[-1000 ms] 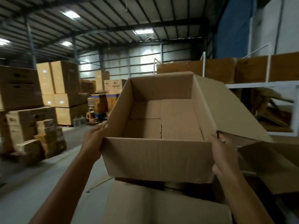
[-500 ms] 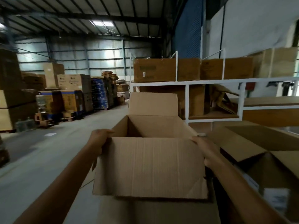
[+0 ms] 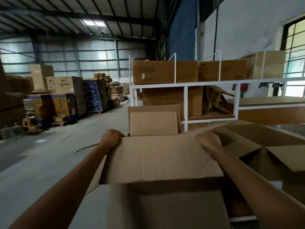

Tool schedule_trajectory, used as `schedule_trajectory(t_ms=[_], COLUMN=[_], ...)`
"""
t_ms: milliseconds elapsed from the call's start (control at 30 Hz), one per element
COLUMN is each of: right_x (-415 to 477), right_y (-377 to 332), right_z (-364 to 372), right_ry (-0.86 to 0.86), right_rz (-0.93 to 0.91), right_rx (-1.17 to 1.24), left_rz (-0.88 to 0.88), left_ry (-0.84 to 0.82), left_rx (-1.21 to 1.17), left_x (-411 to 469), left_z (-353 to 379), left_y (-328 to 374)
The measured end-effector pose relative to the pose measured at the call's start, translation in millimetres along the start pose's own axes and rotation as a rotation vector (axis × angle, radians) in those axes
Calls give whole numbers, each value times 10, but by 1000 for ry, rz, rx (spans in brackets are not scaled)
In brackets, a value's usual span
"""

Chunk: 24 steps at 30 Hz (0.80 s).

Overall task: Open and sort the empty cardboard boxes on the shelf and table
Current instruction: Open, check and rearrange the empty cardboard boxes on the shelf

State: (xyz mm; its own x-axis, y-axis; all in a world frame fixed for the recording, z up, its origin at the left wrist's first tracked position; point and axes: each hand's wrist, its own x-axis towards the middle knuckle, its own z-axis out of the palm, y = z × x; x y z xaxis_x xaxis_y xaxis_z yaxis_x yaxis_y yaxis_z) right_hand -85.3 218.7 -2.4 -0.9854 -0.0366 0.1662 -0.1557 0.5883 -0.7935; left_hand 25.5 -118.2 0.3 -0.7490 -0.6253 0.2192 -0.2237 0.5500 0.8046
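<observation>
shelf (image 3: 184, 83): white, closed cartons (image 3: 165, 72) on top | held box (image 3: 161, 159): in front of shelf, far flap upright | open box (image 3: 264, 142): just right of it | left hand (image 3: 111, 138): fingers grasp held box's top left corner | right hand (image 3: 208, 140): fingers grasp its top right corner

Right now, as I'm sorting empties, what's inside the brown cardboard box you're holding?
The brown cardboard box shows only its near wall and raised far flap; that wall covers the inside, so contents are hidden.
</observation>
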Motion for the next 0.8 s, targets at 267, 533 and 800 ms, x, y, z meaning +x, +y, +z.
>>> schedule_trajectory(t_ms=[267, 533, 800], right_x=[78, 301, 321], right_y=[-205, 68, 337], right_z=[-88, 65, 240], right_ry=[-159, -242, -566], right_rz=[124, 252, 215], right_rx=[19, 109, -361], left_rz=[48, -109, -400], left_ry=[-130, 69, -414], left_rx=[386, 716, 488], left_x=[268, 173, 105], left_z=[-50, -63, 187], left_y=[-56, 42, -297])
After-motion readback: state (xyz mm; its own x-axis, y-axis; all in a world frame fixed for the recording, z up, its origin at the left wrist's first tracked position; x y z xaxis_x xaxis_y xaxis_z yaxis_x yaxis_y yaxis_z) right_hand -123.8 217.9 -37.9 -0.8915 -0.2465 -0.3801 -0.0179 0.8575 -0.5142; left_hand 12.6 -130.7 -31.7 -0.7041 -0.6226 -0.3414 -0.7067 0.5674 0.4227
